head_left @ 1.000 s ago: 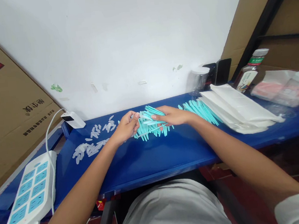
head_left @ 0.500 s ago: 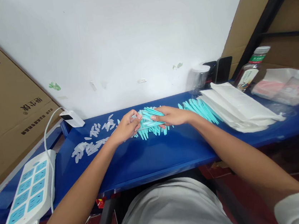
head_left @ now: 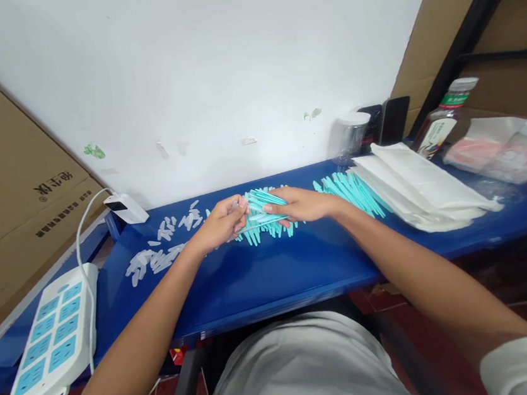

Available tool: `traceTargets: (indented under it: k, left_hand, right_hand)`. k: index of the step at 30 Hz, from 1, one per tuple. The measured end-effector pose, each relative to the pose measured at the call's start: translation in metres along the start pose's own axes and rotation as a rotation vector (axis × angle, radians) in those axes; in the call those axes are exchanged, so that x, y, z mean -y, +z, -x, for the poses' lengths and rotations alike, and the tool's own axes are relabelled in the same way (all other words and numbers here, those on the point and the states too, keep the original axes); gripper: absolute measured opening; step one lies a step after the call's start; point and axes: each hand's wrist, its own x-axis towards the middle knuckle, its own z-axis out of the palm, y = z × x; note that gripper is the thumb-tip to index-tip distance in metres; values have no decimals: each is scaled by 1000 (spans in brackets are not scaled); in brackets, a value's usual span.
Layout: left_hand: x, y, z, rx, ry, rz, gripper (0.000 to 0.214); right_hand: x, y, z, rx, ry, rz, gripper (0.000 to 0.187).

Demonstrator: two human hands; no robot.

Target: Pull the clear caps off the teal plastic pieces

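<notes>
My right hand is wrapped round a bundle of slim turquoise plastic sticks, its thumb lying across them. At the left ends of the bundle, my left hand is closed in a pinch; what sits between its fingertips is too small to make out. Under both hands lies a pile of the same turquoise sticks. Several small, flat, translucent whitish pieces are scattered to the left of my left hand. Another turquoise heap lies beyond my right wrist.
White plastic bags lie on the blue table at right, near a clear jar and a bottle. A power strip and a white plug-like device are at left. Cardboard and a wall enclose the table.
My left hand's fingers have curled in a little more at the bundle's end. My right hand keeps its hold on the sticks. The view has shifted very slightly.
</notes>
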Motion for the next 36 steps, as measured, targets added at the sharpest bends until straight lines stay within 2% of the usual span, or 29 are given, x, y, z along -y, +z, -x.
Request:
traceTargets:
  k: [10,19,22,27,30,32,36]
  left_hand:
    - [-3,1,1,6,-32,34,42]
    - [0,1,1,34,-33,49,43]
    - [2,-1,-1,8,-31,48,45]
    - [8,-10,-8,-232,-10,70,47]
    - [14,-16,-12,-358,-2,67,44]
    - [18,-17,-13,-381,11,8,42]
    - [23,-13,-12,-338,44,-173,41]
  right_hand:
    - [3,3,1,-54,1,17,41]
    - [1,4,0,-41,0,3,45]
    - [-1,1,-1,-58,42,18,45]
    - [-18,-4,-5,-218,165,69,42]
    - [-27,-5,-7,-317,189,40,37]
    - [-28,-6,-8,-379,180,17,33]
    - [-23,-4,-7,-503,233,23,29]
